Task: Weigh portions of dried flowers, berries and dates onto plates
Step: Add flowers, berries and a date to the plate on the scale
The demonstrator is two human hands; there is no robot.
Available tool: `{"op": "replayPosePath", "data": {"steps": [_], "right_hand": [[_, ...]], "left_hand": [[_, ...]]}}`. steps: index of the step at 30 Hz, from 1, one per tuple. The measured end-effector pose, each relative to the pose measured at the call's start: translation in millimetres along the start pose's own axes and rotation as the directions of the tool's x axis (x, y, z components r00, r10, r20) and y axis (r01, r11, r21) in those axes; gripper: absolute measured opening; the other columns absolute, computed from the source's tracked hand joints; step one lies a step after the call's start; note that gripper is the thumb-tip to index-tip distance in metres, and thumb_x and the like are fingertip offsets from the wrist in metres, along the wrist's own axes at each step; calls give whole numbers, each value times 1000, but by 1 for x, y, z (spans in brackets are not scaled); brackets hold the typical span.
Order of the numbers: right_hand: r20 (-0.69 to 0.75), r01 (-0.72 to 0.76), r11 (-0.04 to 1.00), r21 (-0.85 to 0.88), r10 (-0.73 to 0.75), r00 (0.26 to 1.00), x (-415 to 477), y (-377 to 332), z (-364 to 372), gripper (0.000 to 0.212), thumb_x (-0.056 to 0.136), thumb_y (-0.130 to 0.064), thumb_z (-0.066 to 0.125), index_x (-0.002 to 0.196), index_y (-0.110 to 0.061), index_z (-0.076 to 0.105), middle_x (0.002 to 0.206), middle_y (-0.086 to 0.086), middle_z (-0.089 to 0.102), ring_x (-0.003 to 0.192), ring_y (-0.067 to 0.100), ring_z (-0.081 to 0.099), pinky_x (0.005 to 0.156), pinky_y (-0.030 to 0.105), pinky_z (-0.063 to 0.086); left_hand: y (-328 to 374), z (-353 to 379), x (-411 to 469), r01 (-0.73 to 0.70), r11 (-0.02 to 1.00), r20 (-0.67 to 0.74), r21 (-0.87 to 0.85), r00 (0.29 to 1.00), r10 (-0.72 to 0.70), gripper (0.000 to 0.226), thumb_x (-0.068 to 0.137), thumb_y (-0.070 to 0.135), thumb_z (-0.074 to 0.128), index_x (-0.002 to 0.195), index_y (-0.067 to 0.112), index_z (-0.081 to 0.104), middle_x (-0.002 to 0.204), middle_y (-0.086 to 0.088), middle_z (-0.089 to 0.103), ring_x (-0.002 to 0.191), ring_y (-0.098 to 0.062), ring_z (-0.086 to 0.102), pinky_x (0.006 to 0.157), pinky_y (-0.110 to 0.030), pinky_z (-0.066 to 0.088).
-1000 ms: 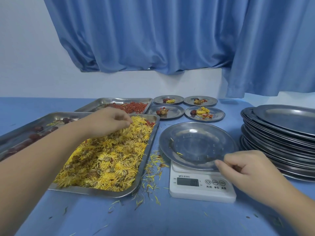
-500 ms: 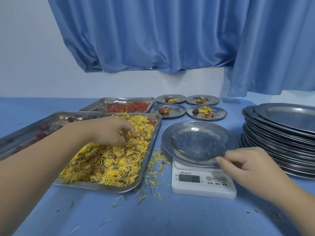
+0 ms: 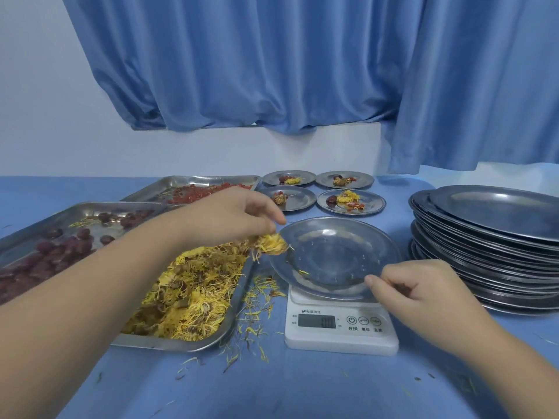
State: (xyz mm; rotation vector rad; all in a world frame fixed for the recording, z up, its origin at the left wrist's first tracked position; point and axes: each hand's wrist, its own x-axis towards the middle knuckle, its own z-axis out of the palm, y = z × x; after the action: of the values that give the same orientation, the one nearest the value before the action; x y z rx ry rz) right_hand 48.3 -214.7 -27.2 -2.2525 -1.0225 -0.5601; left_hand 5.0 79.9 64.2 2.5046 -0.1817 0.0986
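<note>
The left hand (image 3: 230,219), fingers curled downward, pinches a tuft of dried yellow flowers (image 3: 270,244) just over the left rim of the nearly bare steel plate (image 3: 332,255) on the white scale (image 3: 338,328). The plate's centre lies close to the tuft's right. The left forearm reaches across the flower tray (image 3: 187,346). The right hand (image 3: 423,294), fingers curled, pinches the plate's near-right rim.

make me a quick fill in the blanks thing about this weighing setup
The left hand holds a clump of ___ flowers.
The plate sits on a white ___.
The right hand pinches the plate's near ___.
___ filled plates stand at the back.
Missing words: yellow, scale, rim, four.
</note>
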Motion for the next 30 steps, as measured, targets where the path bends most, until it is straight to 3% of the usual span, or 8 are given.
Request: {"op": "replayPosePath", "data": {"steps": [5,8,10,12,16,20,24,30], "right_hand": [[-2,-30,1000,7,30,1000,0,3,-1,48,85,-34,58,49,-16,31,44,-2,31,44,11,30,46,22,26],[-4,-24,1000,12,24,1000,1,3,-1,48,85,-34,58,49,-16,31,45,0,31,44,11,30,45,22,24],[-1,-18,1000,13,18,1000,0,2,-1,48,85,-35,57,49,-17,31,45,0,31,44,11,30,46,23,25],[5,-17,1000,15,17,1000,0,1,0,48,85,-35,57,49,-17,31,45,0,31,44,12,31,46,24,26],[5,21,1000,-10,-21,1000,0,-7,1,50,87,-31,59,50,-17,29,45,-2,29,45,13,31,47,30,31],[-38,158,984,-85,-161,986,1,-26,7,47,89,-31,55,50,-21,30,45,-5,30,42,10,32,42,32,39],[-52,308,941,-141,-318,947,17,-61,24,44,89,-34,49,51,-18,35,48,-6,33,44,12,32,39,30,38],[17,364,916,-166,-366,930,52,-126,68,35,89,-38,43,56,-25,37,53,-9,33,46,8,35,39,27,35]], "left_hand": [[26,41,44,-16,1000,58,-27,998,18,11,91,33,64,99,35,72,74,22,66,73,6,64,71,-15,45],[27,53,61,16,1000,83,26,996,-18,15,93,32,61,105,29,71,92,15,69,84,0,66,70,-14,49],[24,55,64,49,999,85,9,995,-49,17,94,34,61,107,28,71,96,15,69,82,7,64,61,-7,47],[19,53,62,76,997,48,-31,996,-75,18,94,39,59,104,30,71,95,18,69,79,7,66,58,-9,44],[7,37,46,72,994,-96,-82,992,-80,21,94,45,54,96,35,72,98,22,71,80,7,67,66,-15,39],[-11,17,15,43,981,-163,-191,984,-75,20,95,41,55,96,33,73,94,19,73,79,-1,70,70,-28,48],[-36,-13,-21,52,968,-208,-247,972,-105,19,96,36,55,96,33,74,97,12,74,83,-9,72,73,-30,53],[-92,-87,-68,163,945,-399,-282,876,-270,20,96,33,56,95,27,75,91,4,76,76,-13,69,74,-28,47]]}}
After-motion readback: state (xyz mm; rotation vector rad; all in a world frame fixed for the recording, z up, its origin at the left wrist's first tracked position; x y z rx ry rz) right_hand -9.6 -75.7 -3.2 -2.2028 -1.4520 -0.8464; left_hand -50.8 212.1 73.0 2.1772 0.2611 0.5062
